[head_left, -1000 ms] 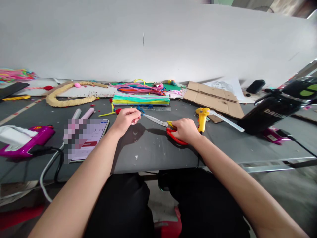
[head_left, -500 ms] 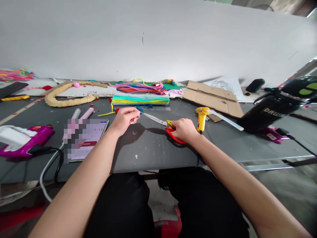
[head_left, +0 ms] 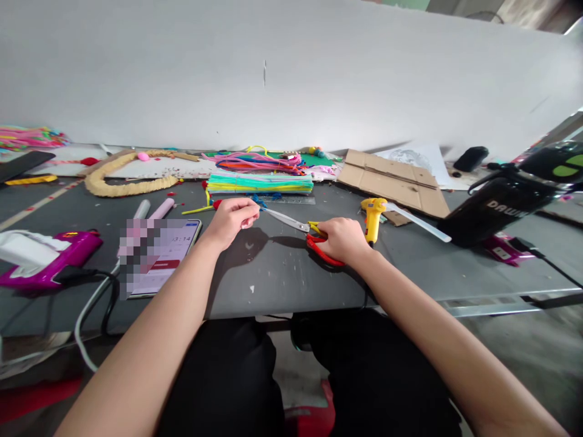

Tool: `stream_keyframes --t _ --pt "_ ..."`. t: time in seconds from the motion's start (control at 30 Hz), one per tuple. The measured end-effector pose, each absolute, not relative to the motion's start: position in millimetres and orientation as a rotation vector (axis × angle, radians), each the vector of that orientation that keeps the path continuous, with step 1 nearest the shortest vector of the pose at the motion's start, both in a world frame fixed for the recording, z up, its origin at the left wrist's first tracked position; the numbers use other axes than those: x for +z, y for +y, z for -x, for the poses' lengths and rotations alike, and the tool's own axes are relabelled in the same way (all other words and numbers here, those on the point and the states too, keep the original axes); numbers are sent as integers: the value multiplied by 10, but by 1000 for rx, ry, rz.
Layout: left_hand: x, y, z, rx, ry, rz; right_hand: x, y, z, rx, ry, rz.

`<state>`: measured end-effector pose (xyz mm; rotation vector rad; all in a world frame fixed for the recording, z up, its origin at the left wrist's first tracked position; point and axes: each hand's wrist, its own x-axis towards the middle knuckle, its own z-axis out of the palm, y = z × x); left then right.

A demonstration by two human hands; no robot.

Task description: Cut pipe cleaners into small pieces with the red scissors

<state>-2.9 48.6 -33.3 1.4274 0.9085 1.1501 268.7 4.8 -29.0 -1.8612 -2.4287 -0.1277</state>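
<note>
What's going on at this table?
A person is working with both bare hands over a grey table. The right hand grips red-and-yellow-handled scissors, whose blades point toward the left hand. That hand's fingers are pinched together by the blade tips; whether they hold something small is hard to tell. Beyond the hands lies a bundle of colourful fuzzy sticks, and a yellow glue gun is by the right hand.

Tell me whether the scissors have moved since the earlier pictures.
No; the scissors keep the same spot left of the yellow glue gun, with no visible shift.
</note>
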Motion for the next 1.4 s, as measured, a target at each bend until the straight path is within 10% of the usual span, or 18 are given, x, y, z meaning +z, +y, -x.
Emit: stream_keyframes --t 1.4 --pt "-348 494 26 1203 928 -1350 -326 25 -2731 -55 -2237 1810"
